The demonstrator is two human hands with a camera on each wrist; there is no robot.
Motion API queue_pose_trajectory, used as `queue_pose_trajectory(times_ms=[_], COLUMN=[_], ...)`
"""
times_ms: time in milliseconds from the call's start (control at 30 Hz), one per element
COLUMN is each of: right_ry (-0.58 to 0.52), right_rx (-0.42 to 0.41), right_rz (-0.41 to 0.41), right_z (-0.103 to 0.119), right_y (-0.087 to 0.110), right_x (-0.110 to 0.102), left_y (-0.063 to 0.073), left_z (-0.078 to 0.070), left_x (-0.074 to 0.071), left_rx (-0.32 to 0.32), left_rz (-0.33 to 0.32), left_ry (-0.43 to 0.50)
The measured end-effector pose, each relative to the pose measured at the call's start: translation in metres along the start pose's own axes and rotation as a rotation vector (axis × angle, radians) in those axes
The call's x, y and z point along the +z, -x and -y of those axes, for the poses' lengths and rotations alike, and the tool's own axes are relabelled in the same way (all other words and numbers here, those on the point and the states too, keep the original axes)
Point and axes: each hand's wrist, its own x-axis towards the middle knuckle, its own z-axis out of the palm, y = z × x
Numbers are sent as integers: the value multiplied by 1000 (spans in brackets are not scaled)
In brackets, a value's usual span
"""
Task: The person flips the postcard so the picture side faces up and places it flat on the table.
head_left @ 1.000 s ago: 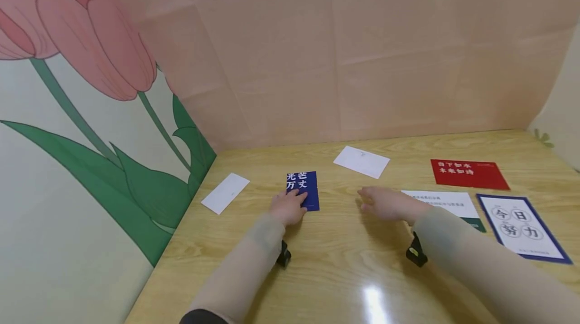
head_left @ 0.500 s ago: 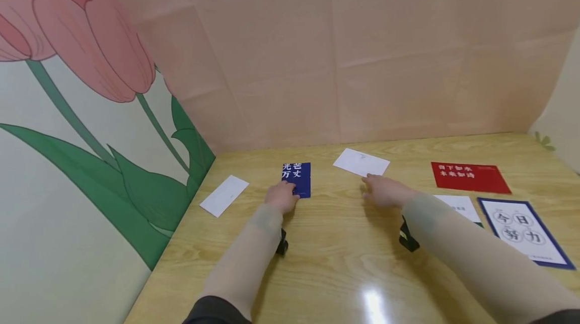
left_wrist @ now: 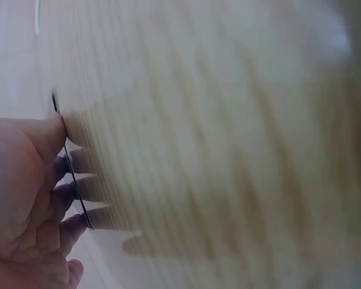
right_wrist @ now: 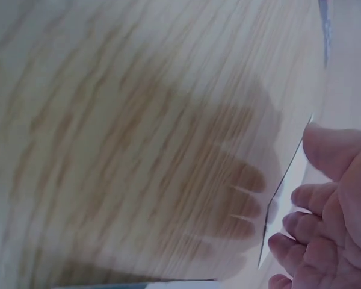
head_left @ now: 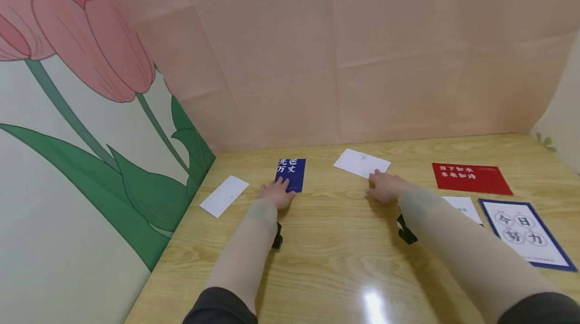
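A dark blue card (head_left: 295, 175) with white characters lies on the table. On its near part rest the spread fingers of my left hand (head_left: 277, 193). In the left wrist view that blue card (left_wrist: 73, 174) shows edge-on, with the thumb tip and fingertips right at it. My right hand (head_left: 387, 187) is at the near right corner of a white card (head_left: 355, 162) that carries a small grey mark. The right wrist view has the white card (right_wrist: 298, 170) as a thin sliver, the thumb tip and bent fingers close along its edge.
Another white card (head_left: 224, 196) lies at the left. On the right are a red card (head_left: 471, 178), a blue-bordered card (head_left: 521, 229) and a white-and-green card (head_left: 466, 207) partly behind my right forearm. A pink cover (head_left: 335, 52) rises behind the wooden table (head_left: 331, 258).
My left hand has slid the blue card away from me and slightly left. The right hand has moved forward and right to the white card's near corner.
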Motion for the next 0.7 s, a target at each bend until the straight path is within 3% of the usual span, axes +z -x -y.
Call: queue_pose_trajectory(times_ms=[300, 433, 700], right_ry=[-20, -19, 46], right_rx=[5, 10, -92], right_rz=[60, 81, 124], right_z=[-2, -3, 15], right_y=[1, -2, 17], right_x=[3, 5, 7], left_y=[-10, -7, -8], left_z=[6, 6, 10], left_x=[3, 2, 1], left_rx=[1, 15, 27], left_rz=[16, 21, 41], left_ry=[2, -17, -8])
